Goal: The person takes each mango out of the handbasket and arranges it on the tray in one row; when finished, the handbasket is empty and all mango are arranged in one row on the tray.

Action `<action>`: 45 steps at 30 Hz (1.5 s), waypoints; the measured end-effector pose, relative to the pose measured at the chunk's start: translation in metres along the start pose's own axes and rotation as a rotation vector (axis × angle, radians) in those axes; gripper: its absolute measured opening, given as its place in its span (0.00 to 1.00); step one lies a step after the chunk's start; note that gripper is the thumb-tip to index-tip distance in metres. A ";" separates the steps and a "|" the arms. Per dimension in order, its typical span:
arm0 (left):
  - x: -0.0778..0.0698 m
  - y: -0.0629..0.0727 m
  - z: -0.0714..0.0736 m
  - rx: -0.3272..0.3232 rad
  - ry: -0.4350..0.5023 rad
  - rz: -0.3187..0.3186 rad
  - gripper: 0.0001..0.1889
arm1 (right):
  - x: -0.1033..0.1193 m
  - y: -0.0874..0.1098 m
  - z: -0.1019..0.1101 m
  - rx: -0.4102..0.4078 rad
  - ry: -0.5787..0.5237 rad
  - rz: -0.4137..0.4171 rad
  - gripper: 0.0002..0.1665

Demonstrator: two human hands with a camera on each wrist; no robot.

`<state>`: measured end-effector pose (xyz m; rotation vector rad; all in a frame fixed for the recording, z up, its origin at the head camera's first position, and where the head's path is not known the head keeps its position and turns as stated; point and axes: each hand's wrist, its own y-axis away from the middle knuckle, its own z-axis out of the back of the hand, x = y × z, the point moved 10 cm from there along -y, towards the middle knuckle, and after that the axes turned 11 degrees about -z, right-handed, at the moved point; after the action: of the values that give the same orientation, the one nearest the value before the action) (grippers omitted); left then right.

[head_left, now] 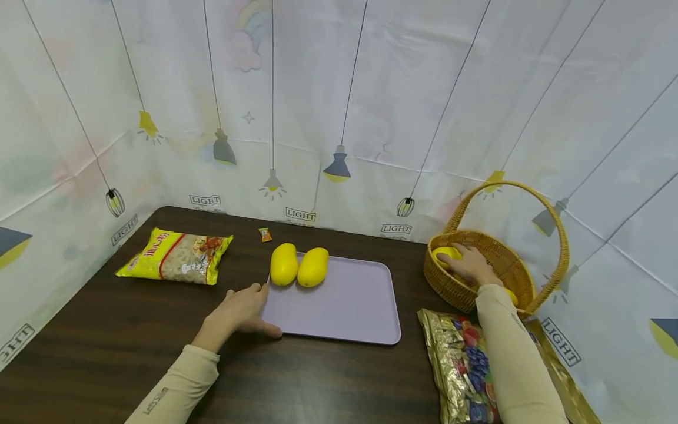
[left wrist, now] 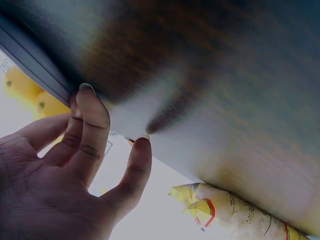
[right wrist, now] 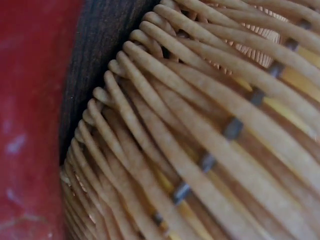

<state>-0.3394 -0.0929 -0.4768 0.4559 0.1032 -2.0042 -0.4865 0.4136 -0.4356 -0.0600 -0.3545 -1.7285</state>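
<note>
My left hand (head_left: pixel 241 309) rests at the left end of a lilac tray (head_left: pixel 344 300), its fingers at the side edge and its thumb by the front corner. The left wrist view shows fingertips (left wrist: pixel 89 92) right at the tray's rim (left wrist: pixel 37 62). Two yellow mangoes (head_left: pixel 284 265) lie side by side on the tray's back left part. My right hand (head_left: pixel 471 265) reaches into a wicker basket (head_left: pixel 442 285) and grips a yellow mango (head_left: pixel 445 254) there. Another yellow fruit (head_left: pixel 511 296) shows partly behind the sleeve. Basket weave (right wrist: pixel 190 125) fills the right wrist view, hiding that hand.
A yellow food bag (head_left: pixel 180 257) lies at the table's back left, with a small orange packet (head_left: pixel 265 235) near the back edge. A gold candy bag (head_left: pixel 461 359) lies before the basket, partly under my right arm. The basket's tall handle (head_left: pixel 564 247) arches up.
</note>
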 end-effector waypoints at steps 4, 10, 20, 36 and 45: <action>-0.003 0.000 -0.002 -0.001 -0.001 -0.008 0.62 | -0.003 -0.001 -0.001 -0.003 0.002 0.015 0.59; -0.005 0.001 -0.004 -0.005 -0.006 -0.014 0.63 | 0.000 0.000 -0.001 -0.027 0.021 0.060 0.55; -0.006 -0.001 -0.007 -0.003 -0.010 -0.013 0.62 | 0.001 0.001 -0.002 -0.072 0.018 0.103 0.49; -0.006 0.002 0.000 0.002 -0.016 -0.007 0.62 | 0.009 0.008 0.012 -0.071 -0.017 0.087 0.54; -0.005 0.003 0.003 0.003 -0.029 -0.002 0.62 | 0.018 0.013 0.025 -0.072 -0.026 0.104 0.54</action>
<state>-0.3353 -0.0911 -0.4716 0.4280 0.0828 -2.0123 -0.4817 0.4016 -0.4050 -0.1508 -0.3025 -1.6386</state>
